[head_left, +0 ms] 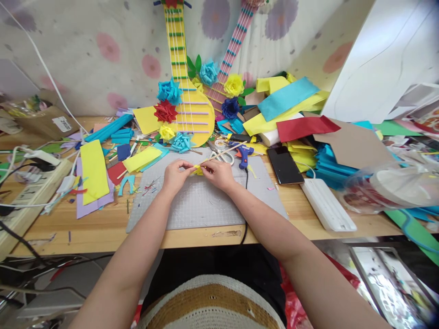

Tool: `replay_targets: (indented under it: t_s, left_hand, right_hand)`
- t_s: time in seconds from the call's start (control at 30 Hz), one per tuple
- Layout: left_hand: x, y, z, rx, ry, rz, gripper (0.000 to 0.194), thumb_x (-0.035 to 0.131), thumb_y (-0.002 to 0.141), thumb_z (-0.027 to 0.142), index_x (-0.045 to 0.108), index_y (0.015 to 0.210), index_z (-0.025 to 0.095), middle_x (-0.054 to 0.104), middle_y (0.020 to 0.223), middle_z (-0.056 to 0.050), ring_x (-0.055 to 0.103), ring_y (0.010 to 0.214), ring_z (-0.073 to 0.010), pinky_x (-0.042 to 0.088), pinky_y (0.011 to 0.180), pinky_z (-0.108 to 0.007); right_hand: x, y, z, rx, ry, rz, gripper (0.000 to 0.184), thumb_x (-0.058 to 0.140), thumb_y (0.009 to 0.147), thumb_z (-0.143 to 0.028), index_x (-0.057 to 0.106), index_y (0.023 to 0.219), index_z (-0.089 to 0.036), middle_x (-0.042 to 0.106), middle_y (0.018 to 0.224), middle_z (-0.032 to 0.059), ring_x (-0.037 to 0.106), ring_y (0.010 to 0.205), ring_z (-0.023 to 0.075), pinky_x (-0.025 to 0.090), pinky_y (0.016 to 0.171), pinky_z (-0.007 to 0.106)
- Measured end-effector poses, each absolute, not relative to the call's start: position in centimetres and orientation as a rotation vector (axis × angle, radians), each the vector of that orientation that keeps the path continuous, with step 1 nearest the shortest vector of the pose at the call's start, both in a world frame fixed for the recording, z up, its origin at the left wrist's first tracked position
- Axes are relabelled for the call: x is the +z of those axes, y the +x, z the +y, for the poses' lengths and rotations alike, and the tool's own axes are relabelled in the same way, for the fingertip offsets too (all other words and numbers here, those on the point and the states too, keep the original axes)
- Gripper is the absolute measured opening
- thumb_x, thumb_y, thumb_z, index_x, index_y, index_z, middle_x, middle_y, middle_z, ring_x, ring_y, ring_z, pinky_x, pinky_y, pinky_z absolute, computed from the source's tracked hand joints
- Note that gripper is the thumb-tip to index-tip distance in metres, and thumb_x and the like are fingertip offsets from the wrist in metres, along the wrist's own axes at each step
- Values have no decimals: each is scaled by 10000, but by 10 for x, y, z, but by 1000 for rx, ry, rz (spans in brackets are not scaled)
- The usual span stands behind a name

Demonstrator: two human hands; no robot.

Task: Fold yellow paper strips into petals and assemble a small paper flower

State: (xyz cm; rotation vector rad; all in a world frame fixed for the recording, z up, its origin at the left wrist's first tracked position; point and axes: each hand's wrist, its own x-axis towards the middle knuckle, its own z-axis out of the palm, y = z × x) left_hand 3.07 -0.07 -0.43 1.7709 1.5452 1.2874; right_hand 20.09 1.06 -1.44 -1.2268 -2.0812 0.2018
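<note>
Both hands meet above the grey cutting mat (202, 208). Between my left hand (176, 175) and my right hand (218, 173) is a small piece of yellow paper (199, 171), pinched by the fingertips of each. A thin wooden stick (224, 151) slants up and to the right from the paper, passing above my right hand; its lower end is hidden at the fingers. Just beyond the right hand lie white-handled scissors (229, 159), partly covered. Right of them rests a blue glue gun (244, 155), its black cord running down across the mat.
A yellow paper guitar (195, 116) with paper flowers leans at the back beside a pink one (233, 48). Coloured paper sheets (288, 98) pile up at right, near a black phone (284, 165) and a white power strip (327, 204). Another power strip (32, 196) lies left.
</note>
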Motion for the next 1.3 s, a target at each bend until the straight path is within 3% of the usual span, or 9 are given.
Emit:
replay_targets:
  t_s: [0.27, 0.5, 0.63, 0.73, 0.93, 1.3]
  left_hand:
    - [1, 31, -4, 1220, 1976, 1575, 104, 662, 679, 298, 668, 676, 194, 646, 698, -12, 576, 684, -145, 438, 705, -289]
    - [2, 29, -4, 1193, 2078, 1569, 88, 675, 683, 303, 682, 687, 215, 654, 697, -12, 578, 692, -154, 428, 700, -295]
    - [4, 29, -5, 1226, 2050, 1629, 76, 677, 680, 289, 677, 678, 213, 665, 717, -17, 585, 702, -160, 433, 693, -297]
    - [4, 30, -5, 1226, 2059, 1635, 56, 680, 678, 270, 671, 675, 215, 670, 724, -15, 588, 707, -163, 432, 696, -304]
    - [4, 31, -4, 1160, 2198, 1583, 36, 685, 684, 237, 660, 671, 213, 667, 713, -9, 592, 725, -163, 415, 736, -310]
    - [4, 31, -3, 1050, 2357, 1559, 42, 669, 690, 177, 639, 680, 205, 667, 741, -14, 585, 766, -177, 396, 739, -318]
  right_hand:
    - [-12, 202, 7, 176, -1262, -2054, 186, 521, 804, -250, 700, 844, -225, 712, 850, 15, 628, 729, 139, 413, 605, 242]
    - [-8, 202, 6, 368, -1279, -1963, 177, 517, 800, -230, 692, 821, -215, 702, 850, 16, 613, 706, 133, 433, 624, 247]
    - [-6, 205, 8, 323, -1330, -1938, 148, 532, 792, -233, 673, 822, -200, 669, 753, 16, 573, 656, 136, 403, 595, 256]
    - [-3, 208, 8, 148, -1254, -1967, 165, 507, 828, -264, 658, 822, -198, 641, 748, 33, 550, 724, 161, 399, 658, 285]
    - [-1, 210, 11, -29, -1065, -2150, 175, 518, 854, -315, 666, 888, -227, 659, 927, 46, 482, 957, 218, 332, 857, 373]
    - [-1, 208, 12, 58, -1019, -2320, 200, 493, 872, -317, 665, 910, -222, 645, 877, 47, 453, 882, 196, 302, 827, 348]
